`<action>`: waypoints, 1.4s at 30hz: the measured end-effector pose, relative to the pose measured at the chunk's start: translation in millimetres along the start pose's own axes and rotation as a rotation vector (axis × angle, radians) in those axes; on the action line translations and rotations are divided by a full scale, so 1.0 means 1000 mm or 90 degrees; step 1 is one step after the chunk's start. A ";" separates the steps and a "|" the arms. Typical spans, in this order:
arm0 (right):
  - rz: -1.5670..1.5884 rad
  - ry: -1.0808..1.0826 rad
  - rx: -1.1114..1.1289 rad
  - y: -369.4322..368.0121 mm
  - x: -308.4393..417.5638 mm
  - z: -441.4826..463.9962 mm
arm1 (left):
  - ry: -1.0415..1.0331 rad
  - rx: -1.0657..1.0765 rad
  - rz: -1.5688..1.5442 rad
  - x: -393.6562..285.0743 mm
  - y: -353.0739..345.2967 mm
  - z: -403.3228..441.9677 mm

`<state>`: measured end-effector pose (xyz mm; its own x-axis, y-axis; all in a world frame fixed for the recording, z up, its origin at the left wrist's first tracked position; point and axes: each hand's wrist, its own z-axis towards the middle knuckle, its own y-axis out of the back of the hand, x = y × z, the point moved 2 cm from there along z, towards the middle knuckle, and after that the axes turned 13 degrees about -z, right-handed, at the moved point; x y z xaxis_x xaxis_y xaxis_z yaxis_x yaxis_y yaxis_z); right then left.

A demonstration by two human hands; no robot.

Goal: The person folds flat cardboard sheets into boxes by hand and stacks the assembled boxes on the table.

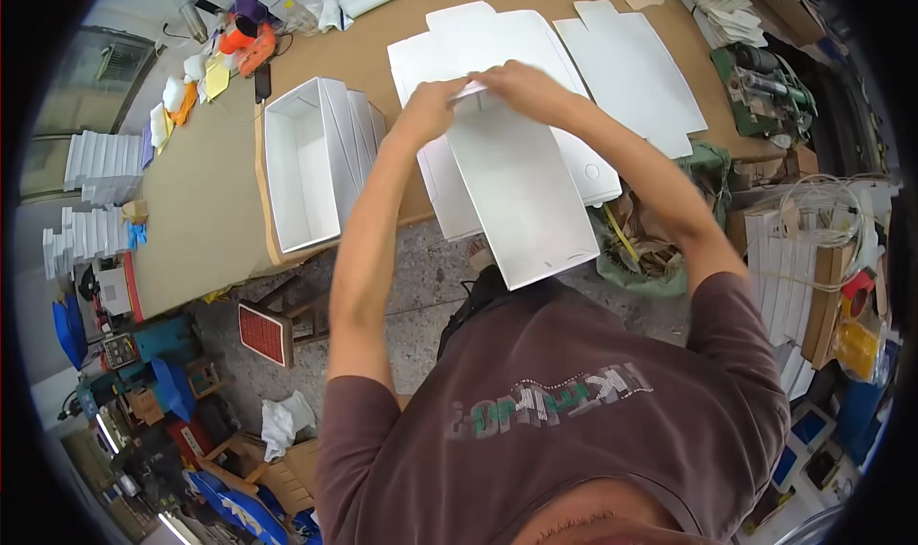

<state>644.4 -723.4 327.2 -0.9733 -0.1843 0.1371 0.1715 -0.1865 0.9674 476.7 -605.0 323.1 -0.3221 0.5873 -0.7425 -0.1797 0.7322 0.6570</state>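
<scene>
A white cardboard box (521, 186) stretches from my hands toward my body, its near end at my shirt. My left hand (427, 113) grips the left side of its far end, fingers closed on the edge. At the same end my right hand (521, 88) is closed over the top edge, its fingertips close to the left hand's. The far panel is partly hidden behind my fingers. Under the box lie flat white cardboard blanks (469, 38) on the table. Left of my left forearm stand nested white boxes (311, 167), the front one showing its hollow inside.
More flat white sheets (636, 81) lie on the brown table (201, 215) at the right. A green sack (650, 268) with scraps sits beside the table's near edge. A red-topped stool (265, 335) stands on the floor. A heat gun (191, 14) is at the back left.
</scene>
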 end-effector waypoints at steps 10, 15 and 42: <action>-0.133 -0.071 0.240 0.009 -0.030 0.012 | 0.107 -0.087 0.220 -0.013 -0.024 0.018; -0.179 -0.054 0.119 0.060 -0.010 0.021 | -0.129 0.039 0.178 -0.120 -0.162 -0.129; 0.193 -0.271 -0.208 0.021 0.121 -0.014 | -0.130 -0.293 0.161 -0.042 -0.069 -0.196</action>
<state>532.2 -762.9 360.8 -0.8382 0.1132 0.5334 0.4223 -0.4840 0.7664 320.3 -747.7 335.0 -0.2304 0.8133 -0.5343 -0.5221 0.3601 0.7732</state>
